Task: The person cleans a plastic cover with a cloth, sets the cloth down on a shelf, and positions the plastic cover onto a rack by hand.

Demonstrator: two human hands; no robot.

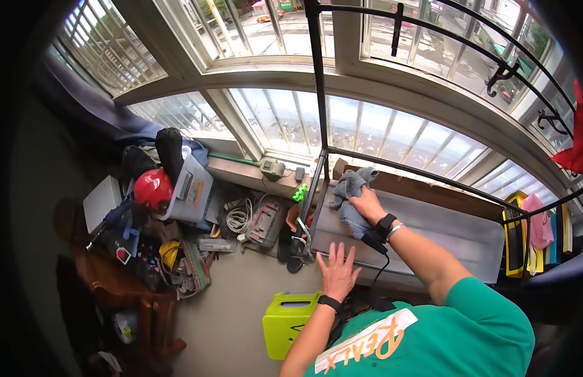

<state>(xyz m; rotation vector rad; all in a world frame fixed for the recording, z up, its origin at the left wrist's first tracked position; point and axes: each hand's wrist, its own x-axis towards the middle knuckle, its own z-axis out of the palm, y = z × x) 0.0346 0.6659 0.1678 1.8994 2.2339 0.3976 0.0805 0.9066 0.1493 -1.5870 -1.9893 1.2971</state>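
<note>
My right hand (365,206) is closed on a grey cloth (351,191) at the left end of a long translucent plastic box (439,229), by the window. Part of the cloth hangs down toward the box's near side. My left hand (337,271) holds nothing; its fingers are spread near the box's front left corner. Just below that hand, a lime-green plastic case (282,327) stands on the floor. A black cord (382,269) hangs near my right wrist.
A black metal frame (321,94) rises around the box. To the left are a toolbox (264,223), coiled cable (239,217), a grey bin (190,188) with a red helmet (153,188), and a wooden chair (115,283). Yellow folders (514,245) stand at the right.
</note>
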